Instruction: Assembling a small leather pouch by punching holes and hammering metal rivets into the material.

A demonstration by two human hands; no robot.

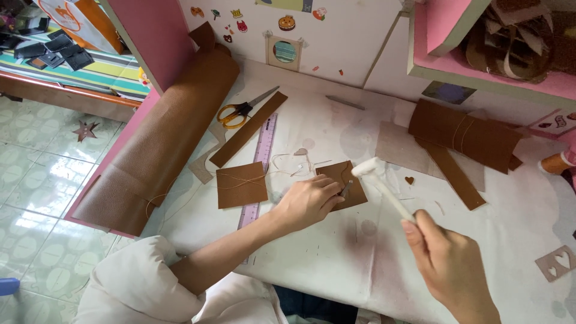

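Note:
My left hand (307, 201) holds a thin metal punch (346, 188) upright on a small brown leather piece (348, 180) lying on the white table (336, 258). My right hand (447, 264) grips the handle of a white mallet (378, 180); its head hovers just right of the punch, above the leather. A second square of brown leather (241, 185) with thread lies to the left, partly over a purple ruler (261, 156).
A big roll of brown leather (162, 144) lies along the table's left edge. Yellow-handled scissors (237, 113), a long leather strip (247, 129), a smaller leather roll with strips (465, 135) at right, a heart cut-out (409, 179) and a heart stencil (557, 263) are around.

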